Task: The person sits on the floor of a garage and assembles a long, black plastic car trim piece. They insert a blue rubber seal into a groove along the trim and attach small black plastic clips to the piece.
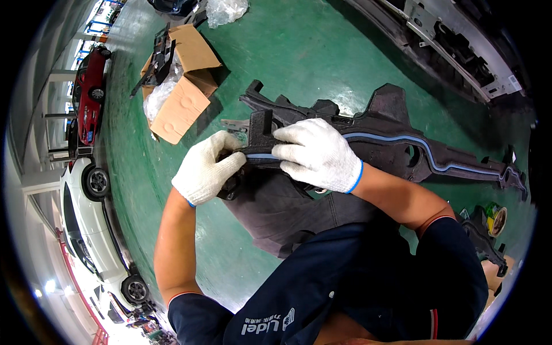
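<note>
A long black moulded car panel (376,152) lies across my lap, from in front of me out to the right. A light blue strip (402,137) runs along it in a curving line. My left hand (208,167), in a white knit glove, grips the panel's left end, thumb and fingers bent around it near the strip's end. My right hand (317,154), gloved the same way, is on the panel just to the right. Its fingers bend over the strip and point left; the fingertips touch the panel. The strip beneath my right palm is hidden.
An opened cardboard box (183,106) with plastic wrap and black parts stands on the green floor ahead left. A large car body part (460,52) is at the far right. Beside my right arm are a tape roll (499,221) and another black part (483,238). Parked cars (95,213) line the left.
</note>
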`<state>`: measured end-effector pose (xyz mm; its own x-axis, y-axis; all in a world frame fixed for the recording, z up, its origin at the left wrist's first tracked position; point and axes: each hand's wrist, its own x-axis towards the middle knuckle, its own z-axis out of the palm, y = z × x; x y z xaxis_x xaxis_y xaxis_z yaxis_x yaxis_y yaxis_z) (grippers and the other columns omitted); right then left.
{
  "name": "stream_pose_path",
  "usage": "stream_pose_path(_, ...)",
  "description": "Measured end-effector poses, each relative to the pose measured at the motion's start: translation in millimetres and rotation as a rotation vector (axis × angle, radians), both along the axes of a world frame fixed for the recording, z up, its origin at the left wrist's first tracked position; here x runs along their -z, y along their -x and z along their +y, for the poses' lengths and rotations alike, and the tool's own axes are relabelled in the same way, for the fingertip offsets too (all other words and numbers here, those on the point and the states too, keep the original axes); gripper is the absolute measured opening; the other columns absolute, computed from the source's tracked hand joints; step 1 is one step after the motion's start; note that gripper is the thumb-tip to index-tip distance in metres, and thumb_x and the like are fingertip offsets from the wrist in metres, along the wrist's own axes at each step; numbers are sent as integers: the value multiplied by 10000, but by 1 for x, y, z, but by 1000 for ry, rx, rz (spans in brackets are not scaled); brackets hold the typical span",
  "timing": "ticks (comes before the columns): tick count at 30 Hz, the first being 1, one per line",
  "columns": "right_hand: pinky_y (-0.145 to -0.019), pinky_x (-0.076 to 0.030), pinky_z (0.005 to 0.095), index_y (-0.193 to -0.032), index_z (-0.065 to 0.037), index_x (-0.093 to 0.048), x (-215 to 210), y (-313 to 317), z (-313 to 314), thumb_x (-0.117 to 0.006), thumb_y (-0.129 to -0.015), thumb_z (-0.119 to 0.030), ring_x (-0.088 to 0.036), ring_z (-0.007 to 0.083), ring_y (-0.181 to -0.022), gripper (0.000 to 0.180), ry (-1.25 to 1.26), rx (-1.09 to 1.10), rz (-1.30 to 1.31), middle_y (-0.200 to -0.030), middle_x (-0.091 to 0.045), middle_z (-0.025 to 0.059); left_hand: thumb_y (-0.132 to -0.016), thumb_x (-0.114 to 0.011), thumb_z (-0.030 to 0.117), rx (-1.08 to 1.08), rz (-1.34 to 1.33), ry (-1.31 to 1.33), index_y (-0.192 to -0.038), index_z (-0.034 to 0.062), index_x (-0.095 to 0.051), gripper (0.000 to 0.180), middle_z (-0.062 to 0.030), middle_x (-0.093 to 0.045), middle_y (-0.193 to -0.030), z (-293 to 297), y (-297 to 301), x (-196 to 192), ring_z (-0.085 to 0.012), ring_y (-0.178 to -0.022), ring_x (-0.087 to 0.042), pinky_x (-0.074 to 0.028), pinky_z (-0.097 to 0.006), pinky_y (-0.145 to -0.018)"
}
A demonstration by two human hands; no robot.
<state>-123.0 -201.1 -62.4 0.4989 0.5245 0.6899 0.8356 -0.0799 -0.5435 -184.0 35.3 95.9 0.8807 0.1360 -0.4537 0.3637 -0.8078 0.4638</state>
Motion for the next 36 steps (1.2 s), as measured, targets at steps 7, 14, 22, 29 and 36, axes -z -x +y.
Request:
stream_pose_path(7, -889, -548, 435, -1064, -118, -783, 12, -2, -1, -814, -887, -187, -705, 257, -1071, 192, -10, 15, 3, -1174, -765, 38, -979, -740, 123, 86, -17, 29, -1209, -33, -730, 278, -71, -754, -998, 4, 4, 2, -134, -916, -694, -586, -324, -870)
stream_pose_path(14, -885, -567, 466, -1066, -78, -788, 8, -3, -1, -808, -868, -142, -715, 309, -1056, 209, -14, -147, 20, -1158, -755, 77, -964, -797, 215, 66, 146, -88, -1125, -5, -730, 281, -85, -751, -904, -11, -5, -10, -164, -844, -714, -594, -346, -800)
stream_pose_path(22, -1003, -546, 465, -938, -74, -778, -3, -5, 1, -836, -868, -209, -679, 336, -1132, 163, 128, -138, 367, -1137, -739, 102, -938, -824, 268, 232, 56, -215, -1042, 5, -727, 300, -126, -749, -863, -15, -11, -1, -206, -772, -716, -587, -362, -759)
stream_pose_path(29, -1142, -455, 492, -1223, -86, -782, -16, -31, 6, -730, -947, -617, -699, 358, -1193, 601, 477, -63, 254, -1128, -789, 156, -940, -816, 252, 234, 36, -176, -1059, 14, -739, 277, -127, -745, -859, -8, -11, -1, -204, -783, -720, -586, -368, -763)
stream_pose_path(36, -1115, -495, 508, -1430, -94, -731, -29, -53, -5, -596, -1059, -499, -674, 375, -1279, 566, 713, -369, 338, -1285, -770, 197, -950, -816, 251, 154, 97, -166, -1073, 22, -747, 270, -111, -751, -870, -9, -8, -2, -203, -801, -723, -593, -368, -784)
